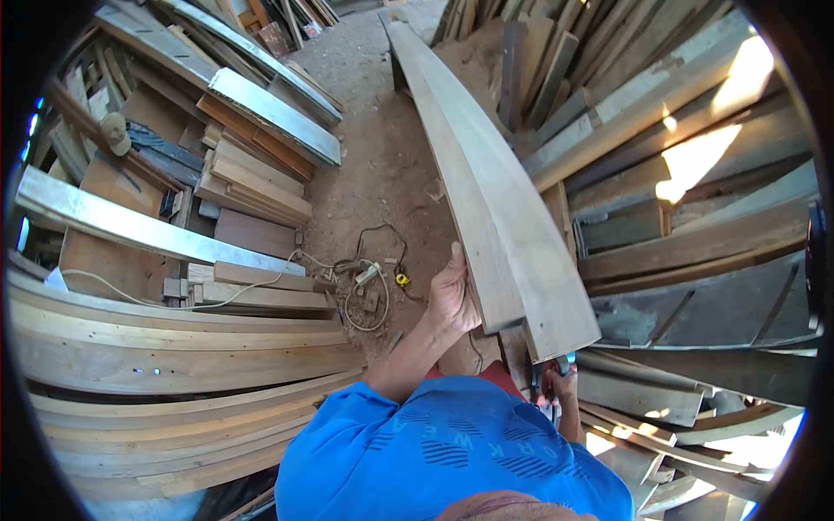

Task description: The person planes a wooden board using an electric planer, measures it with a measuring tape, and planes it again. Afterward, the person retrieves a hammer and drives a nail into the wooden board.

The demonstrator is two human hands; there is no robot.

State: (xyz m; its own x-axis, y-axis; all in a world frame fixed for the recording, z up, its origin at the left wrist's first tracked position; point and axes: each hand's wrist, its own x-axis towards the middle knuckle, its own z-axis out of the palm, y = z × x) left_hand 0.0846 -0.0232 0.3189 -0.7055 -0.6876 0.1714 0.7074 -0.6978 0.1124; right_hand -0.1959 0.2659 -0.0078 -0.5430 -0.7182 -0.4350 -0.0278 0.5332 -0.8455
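Two long pale wooden boards lie side by side in front of me, a left board (473, 234) and a right board (530, 234). The right board's near end reaches closer to my body than the left one's. My left hand (453, 295) is closed on the outer edge of the left board near that end, thumb pointing up. Low at the right, my right hand (563, 382) is wrapped round a red and black tool (549, 382), just below the right board's end. A small blue part shows above that hand. The board hides much of the tool, so its kind is unclear.
A white power strip (368, 274) with looped cable and a small yellow item (402, 280) lie on the dusty floor (373, 174). Stacked planks (174, 356) line the left side. More timber (695, 234) leans and lies along the right.
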